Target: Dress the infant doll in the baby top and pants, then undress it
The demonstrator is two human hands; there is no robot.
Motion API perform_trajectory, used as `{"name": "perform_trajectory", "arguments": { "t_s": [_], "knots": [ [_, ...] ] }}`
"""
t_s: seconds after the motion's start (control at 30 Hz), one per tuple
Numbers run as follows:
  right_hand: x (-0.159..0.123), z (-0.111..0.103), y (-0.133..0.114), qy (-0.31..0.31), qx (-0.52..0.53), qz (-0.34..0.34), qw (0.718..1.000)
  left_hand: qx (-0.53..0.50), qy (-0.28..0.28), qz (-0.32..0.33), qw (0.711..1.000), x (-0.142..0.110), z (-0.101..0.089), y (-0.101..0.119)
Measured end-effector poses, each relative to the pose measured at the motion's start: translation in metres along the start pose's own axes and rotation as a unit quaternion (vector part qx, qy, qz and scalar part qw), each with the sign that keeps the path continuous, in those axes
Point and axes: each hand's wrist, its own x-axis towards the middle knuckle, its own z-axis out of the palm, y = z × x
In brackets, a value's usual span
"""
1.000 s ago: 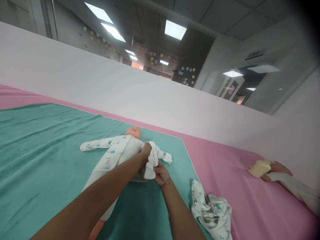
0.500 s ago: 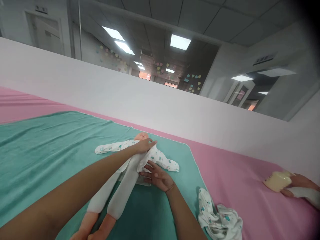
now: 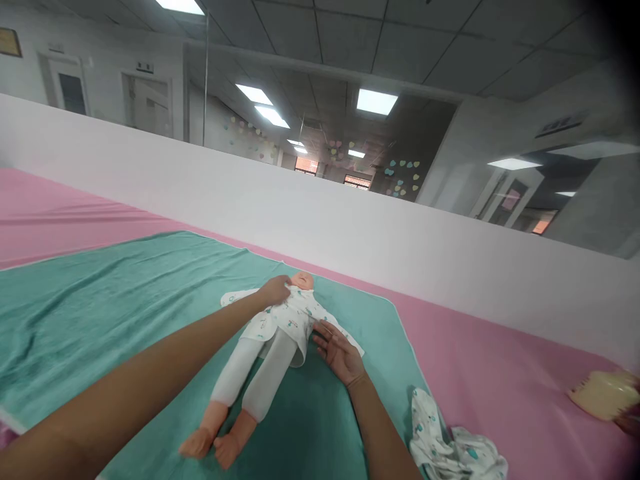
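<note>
Head view: both arms reach forward over the doll (image 3: 276,370). Left hand (image 3: 275,291) is at the upper chest, fingers bent at the collar; whether it pinches cloth cannot be determined. Right hand (image 3: 341,352) is open and holds nothing, palm turned up, fingers slightly spread at the shirt's side. Surface: teal blanket (image 3: 110,313), creased at left, over a pink sheet (image 3: 495,360). Beyond stands a low white wall (image 3: 275,207) topped by glass, with lit ceiling panels (image 3: 377,101) visible. Doll lies face up on the blanket, head toward the wall, patterned white shirt (image 3: 296,313) across its torso, white legs slightly apart, feet bare.
</note>
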Motion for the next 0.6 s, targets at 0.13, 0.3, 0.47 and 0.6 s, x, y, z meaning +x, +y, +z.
{"name": "perform_trajectory", "arguments": {
  "t_s": [0.13, 0.3, 0.47, 0.6],
  "knots": [
    [0.013, -0.012, 0.013, 0.108, -0.045, -0.019, 0.993, 0.012, -0.050, -0.056, 0.997, -0.028, -0.001, -0.030],
    [0.023, -0.020, 0.026, 0.245, -0.245, -0.124, 0.930, 0.032, -0.008, -0.036, 0.999, -0.055, 0.006, -0.034],
    [0.029, -0.027, 0.032, 0.272, -0.404, -0.172, 0.856, 0.081, 0.064, 0.042, 0.994, -0.075, 0.025, -0.019],
    [0.035, -0.034, 0.039, 0.223, -0.500, -0.174, 0.818, -0.007, 0.071, 0.069, 0.995, -0.077, 0.038, -0.016]
  ]
}}
